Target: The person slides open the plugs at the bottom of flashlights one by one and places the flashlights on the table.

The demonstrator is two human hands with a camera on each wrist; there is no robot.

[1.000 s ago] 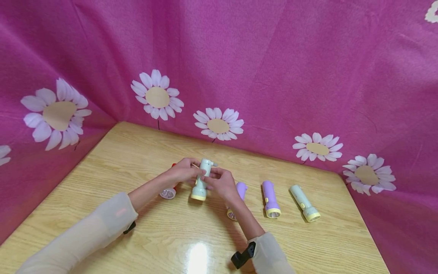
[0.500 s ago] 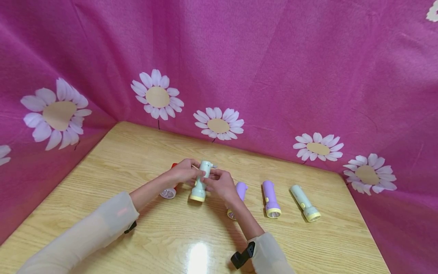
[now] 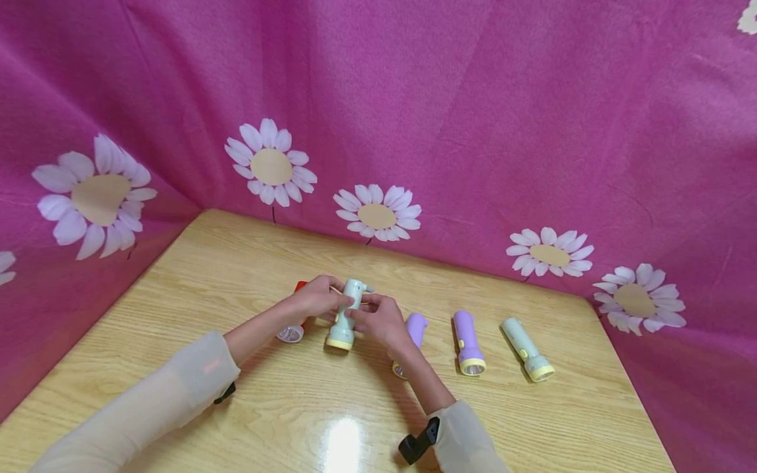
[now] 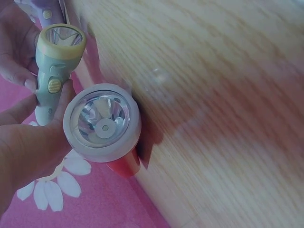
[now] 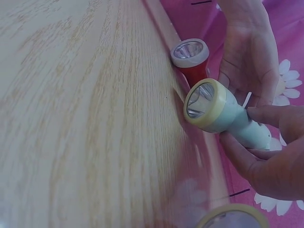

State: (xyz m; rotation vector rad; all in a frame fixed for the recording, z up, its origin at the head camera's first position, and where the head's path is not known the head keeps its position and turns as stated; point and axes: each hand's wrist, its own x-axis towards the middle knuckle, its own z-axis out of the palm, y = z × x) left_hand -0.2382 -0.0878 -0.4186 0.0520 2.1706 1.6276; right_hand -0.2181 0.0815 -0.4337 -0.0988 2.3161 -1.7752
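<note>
Both hands hold one pale green flashlight (image 3: 343,322) with a yellow rim, lens end toward me. A small grey piece (image 3: 369,288) juts from its tail on the right. My left hand (image 3: 322,297) grips it from the left; in the left wrist view its yellow switch (image 4: 54,85) shows beside the fingers. On the other side, my right hand (image 3: 381,320) pinches the body between thumb and fingers, as the right wrist view shows. A red flashlight (image 4: 124,164) with a white head lies just left of it, partly hidden by the left hand.
Right of the hands lie a purple flashlight (image 3: 416,328) partly behind the right forearm, a second purple flashlight (image 3: 466,338) and another green flashlight (image 3: 523,345). The wooden table (image 3: 266,414) ends at a pink cloth (image 3: 461,131) printed with white flowers.
The held green flashlight has shifted slightly toward me and to the left, both hands keeping hold of it. The other flashlights lie where they were.
</note>
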